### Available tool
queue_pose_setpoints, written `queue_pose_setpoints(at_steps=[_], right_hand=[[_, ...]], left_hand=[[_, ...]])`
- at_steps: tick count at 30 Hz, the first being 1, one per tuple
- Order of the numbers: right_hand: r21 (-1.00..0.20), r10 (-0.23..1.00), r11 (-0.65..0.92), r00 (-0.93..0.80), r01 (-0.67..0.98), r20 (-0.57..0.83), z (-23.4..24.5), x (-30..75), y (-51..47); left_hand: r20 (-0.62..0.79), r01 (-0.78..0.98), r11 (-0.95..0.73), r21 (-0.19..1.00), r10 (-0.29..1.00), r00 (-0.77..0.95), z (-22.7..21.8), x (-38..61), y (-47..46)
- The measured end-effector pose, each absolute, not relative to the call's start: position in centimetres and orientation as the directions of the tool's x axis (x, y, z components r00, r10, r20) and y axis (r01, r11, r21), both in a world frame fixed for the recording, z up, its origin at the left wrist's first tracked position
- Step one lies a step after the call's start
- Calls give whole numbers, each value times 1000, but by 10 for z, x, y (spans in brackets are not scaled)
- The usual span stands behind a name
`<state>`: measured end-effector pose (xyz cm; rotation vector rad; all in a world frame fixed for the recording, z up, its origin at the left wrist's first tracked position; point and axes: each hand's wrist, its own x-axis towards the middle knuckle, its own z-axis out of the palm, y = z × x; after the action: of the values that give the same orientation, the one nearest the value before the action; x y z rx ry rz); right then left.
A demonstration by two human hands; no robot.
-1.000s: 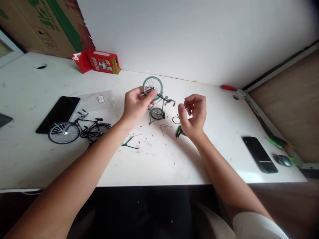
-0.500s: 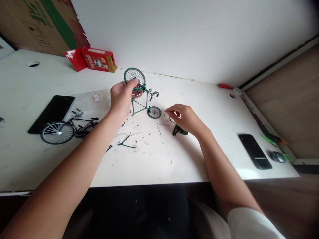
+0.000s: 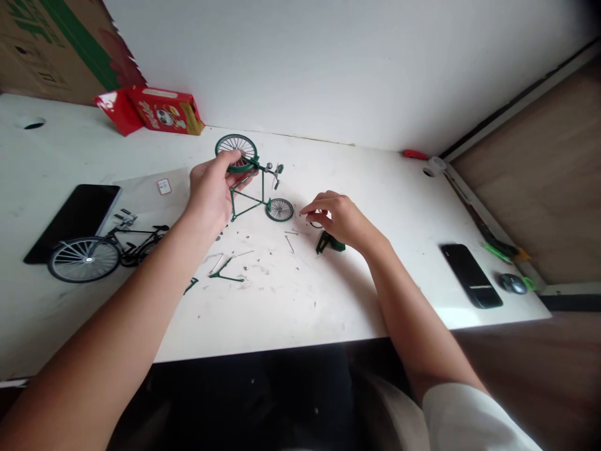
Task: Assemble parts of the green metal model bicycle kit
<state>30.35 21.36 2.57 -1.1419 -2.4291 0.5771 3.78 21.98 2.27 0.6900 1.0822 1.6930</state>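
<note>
My left hand [image 3: 211, 188] is closed around the spoked wheel of a green model bicycle [image 3: 248, 205], with the thumb across its hub. The bicycle's bare frame and small handlebars point to the right. A smaller spoked wheel [image 3: 280, 210] shows by the frame's lower end; whether it is attached I cannot tell. My right hand [image 3: 335, 216] hovers low over the table, thumb and fingertips pinched; what they hold, if anything, is too small to name. Below it sit a dark green part [image 3: 330, 242] and a partly hidden thin ring [image 3: 315, 224].
Tiny screws, thin rods and a green forked piece [image 3: 226, 272] lie on the white table [image 3: 282, 313]. A black model bicycle [image 3: 89, 258] stands by a dark tablet [image 3: 70, 219] at left. Behind is a red box [image 3: 166, 113]; at right, a black phone [image 3: 471, 275].
The view has shifted, so most things appear further left. The held bicycle's handlebars look slightly turned. My right hand stays low near the small parts, its fingers still pinched.
</note>
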Motion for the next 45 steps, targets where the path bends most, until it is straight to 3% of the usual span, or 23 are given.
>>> queue_pose_setpoints(at_steps=[6, 13, 18, 25, 28, 30, 32, 35, 38, 41, 45], right_hand=[[-429, 834, 551, -477, 715, 277, 7, 294, 215], [-444, 834, 546, -507, 710, 216, 2, 289, 213], [-381, 838, 545, -505, 747, 208, -7, 280, 214], [-117, 837, 541, -519, 833, 176, -10, 264, 210], [-78, 834, 543, -526, 836, 165, -11, 267, 211], [-127, 832, 543, -512, 830, 212, -11, 275, 216], [-248, 827, 546, -466, 800, 315, -11, 285, 223], [-560, 830, 543, -298, 625, 472, -8, 299, 234], [-840, 904, 427, -147, 334, 401, -6, 303, 241], [-935, 950, 302, -139, 187, 279, -6, 300, 241], [-954, 957, 268, -153, 135, 247, -6, 300, 240]], left_hand=[[-58, -426, -137, 894, 908, -415, 22, 35, 223], [-26, -390, -165, 906, 898, -440, 20, 35, 226], [73, -371, -247, 895, 902, -425, 21, 43, 220], [69, -419, -136, 898, 983, -171, 18, 64, 203], [39, -425, -51, 904, 999, -37, 15, 69, 198], [21, -419, -10, 908, 1000, 21, 16, 70, 195], [8, -405, 13, 914, 999, 51, 19, 69, 193], [-4, -387, 33, 922, 997, 75, 24, 67, 191], [-48, -377, 83, 923, 994, 102, 24, 68, 191], [-98, -354, 158, 922, 979, 180, 21, 69, 189], [-171, -282, 255, 925, 941, 291, 21, 68, 186]])
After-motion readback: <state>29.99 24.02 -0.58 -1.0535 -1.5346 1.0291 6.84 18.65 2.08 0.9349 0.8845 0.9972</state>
